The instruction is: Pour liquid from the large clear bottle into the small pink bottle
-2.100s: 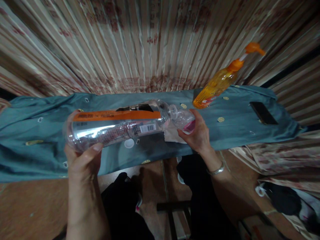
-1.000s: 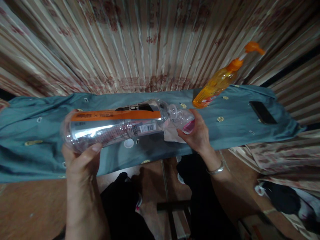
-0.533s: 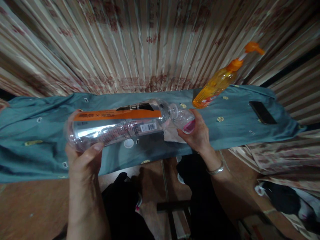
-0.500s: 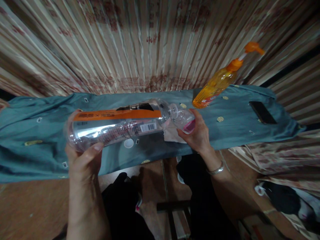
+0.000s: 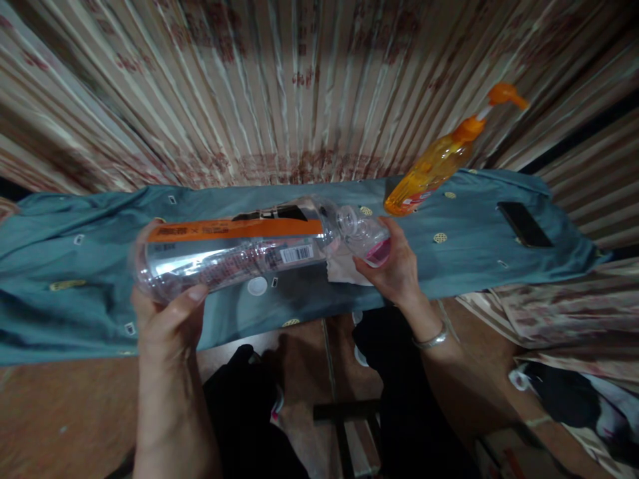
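My left hand (image 5: pixel 170 313) is closed round the base of a large clear plastic bottle (image 5: pixel 239 249) with an orange and silver label. The bottle lies nearly level in the air, its neck pointing right. My right hand (image 5: pixel 397 266) grips a small clear plastic bottle (image 5: pixel 367 236) with pink in its lower end. The small bottle tilts toward the large one, and the two mouths meet or overlap; I cannot tell whether they touch. A white round cap (image 5: pixel 257 286) lies on the cloth below the large bottle. Beneath the small bottle is a pale napkin (image 5: pixel 347 271).
An orange pump bottle (image 5: pixel 432 169) with amber liquid stands at the back right of the cloth-covered table (image 5: pixel 464 259). Further right lies a black phone (image 5: pixel 524 224). A pleated curtain (image 5: pixel 279 100) hangs behind. My legs and a dark stool-like frame (image 5: pixel 347 409) are below.
Almost nothing differs. Both hands and both bottles stay in nearly the same place, with only a very slight shift of the large bottle's label.
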A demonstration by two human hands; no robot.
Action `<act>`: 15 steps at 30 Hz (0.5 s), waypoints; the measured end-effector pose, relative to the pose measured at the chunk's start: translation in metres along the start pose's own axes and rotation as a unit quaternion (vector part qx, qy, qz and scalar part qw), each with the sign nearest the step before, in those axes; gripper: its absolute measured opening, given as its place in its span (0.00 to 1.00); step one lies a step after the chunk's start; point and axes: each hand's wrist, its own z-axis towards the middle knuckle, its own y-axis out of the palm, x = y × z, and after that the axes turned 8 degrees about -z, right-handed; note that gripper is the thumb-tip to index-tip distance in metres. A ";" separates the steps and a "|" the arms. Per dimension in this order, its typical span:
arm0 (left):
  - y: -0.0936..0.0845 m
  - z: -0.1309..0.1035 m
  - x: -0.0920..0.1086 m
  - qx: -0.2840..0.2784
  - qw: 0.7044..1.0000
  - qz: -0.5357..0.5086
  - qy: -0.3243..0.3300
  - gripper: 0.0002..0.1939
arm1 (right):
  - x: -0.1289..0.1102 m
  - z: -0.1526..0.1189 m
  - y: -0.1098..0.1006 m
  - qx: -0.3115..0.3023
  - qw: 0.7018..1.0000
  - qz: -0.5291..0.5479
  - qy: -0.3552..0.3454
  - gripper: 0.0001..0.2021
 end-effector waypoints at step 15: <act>0.003 -0.004 0.000 0.010 1.000 0.023 -0.003 0.29 | -0.004 0.000 -0.003 -0.002 1.000 0.011 0.016 0.41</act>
